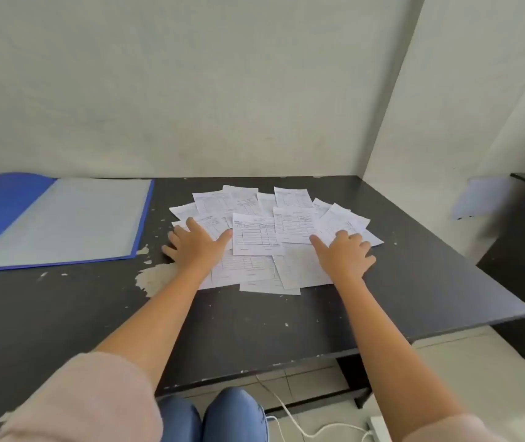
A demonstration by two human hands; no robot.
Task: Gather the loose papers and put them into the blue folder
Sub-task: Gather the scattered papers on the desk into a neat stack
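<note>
Both hands, left point(195, 247) and right point(344, 252), flat on papers point(256, 232). Thin, slippery sheets; sweep inward, grip stack edges. Folder point(63, 218) open.

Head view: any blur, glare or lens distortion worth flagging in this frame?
Head view: light is soft and even, no glare on the table; wide-angle lens bows the table edges and wall corner; print on the papers is too soft to read; a smeared pale patch sits at far right.
</note>
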